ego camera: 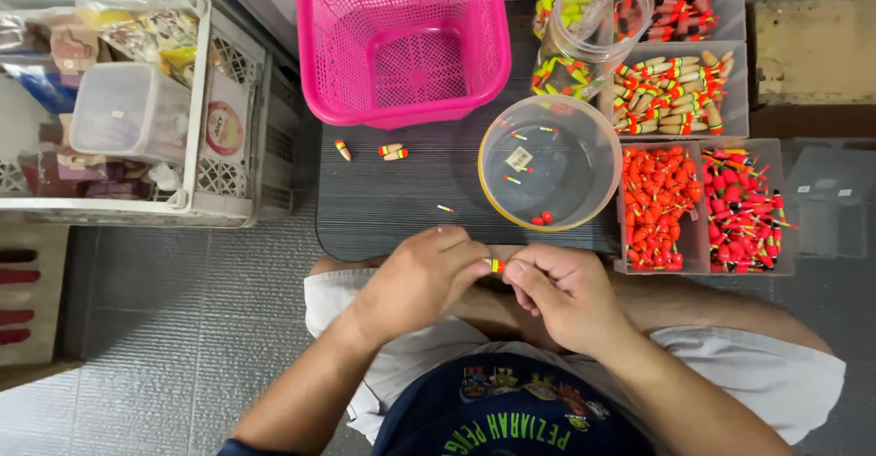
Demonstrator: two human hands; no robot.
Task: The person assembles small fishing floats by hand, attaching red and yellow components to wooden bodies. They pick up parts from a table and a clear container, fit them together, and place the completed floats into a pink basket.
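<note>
At the far left a white lattice crate (228, 100) stands on the floor beside the worktop, stuffed with packets and a clear lidded box (128, 109). On the dark ribbed worktop (383, 201), a pink plastic basket (406, 41) sits at the back edge, and just in front of it three small loose floats (392, 151) lie scattered near the back-left corner, with a thin bright pin (445, 208) nearer the middle. At the front edge the left hand (422, 278) is closed with thumb and forefinger pinched on one end of a small orange-and-yellow float (495, 265); the right hand (566, 294) meets it from the other side, its fingertips closed on the same float. The float hangs between the two hands just over the front edge of the worktop, above the person's lap. It looks like an assembling or fitting step, the two hands working the piece together; the next move would seem to call for a steady pinch and fine alignment along the float's length. Its long axis appears to run left to right, from one hand to the other, though most of it is hidden by fingers, so which end is the tip I cannot tell. Right of the hands a clear round tub (550, 175) with a yellow rim holds a few bits, and at the right edge clear trays (698, 202) are packed with red and orange floats, a tipped jar (593, 18) behind them.
</note>
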